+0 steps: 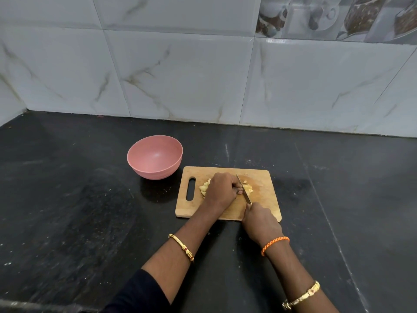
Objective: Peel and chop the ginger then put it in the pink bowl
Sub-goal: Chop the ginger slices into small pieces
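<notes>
I can read no text, label, brand or number anywhere around my hands.

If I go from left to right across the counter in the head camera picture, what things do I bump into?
Pink bowl → handle slot of the cutting board → ginger → left hand → knife → right hand.

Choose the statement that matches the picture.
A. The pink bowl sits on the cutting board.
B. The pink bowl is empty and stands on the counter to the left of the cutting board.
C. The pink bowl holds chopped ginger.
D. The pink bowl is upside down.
B: the pink bowl shows a bare inside and stands upright on the counter, left of the cutting board, where the ginger is.
</notes>
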